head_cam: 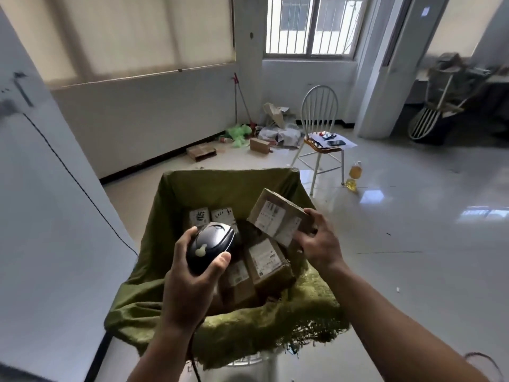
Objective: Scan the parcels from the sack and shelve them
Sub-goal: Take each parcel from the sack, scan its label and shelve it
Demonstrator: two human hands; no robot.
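An open green sack [192, 194] stands in front of me with several brown cardboard parcels [268, 261] lying inside, white labels up. My left hand [192, 282] grips a black handheld scanner [210, 245], its head pointing forward over the sack. My right hand [319, 244] holds a small cardboard parcel [278, 216] by its right end, tilted above the sack with its white label facing me. Scanner and held parcel are a short gap apart.
A white wall panel [41, 216] stands close on my left. A white chair [321, 133] with papers and a phone stands beyond the sack, with a bottle of yellow liquid [354, 175] beside it. Cardboard scraps [201, 151] and green plastic litter the far floor.
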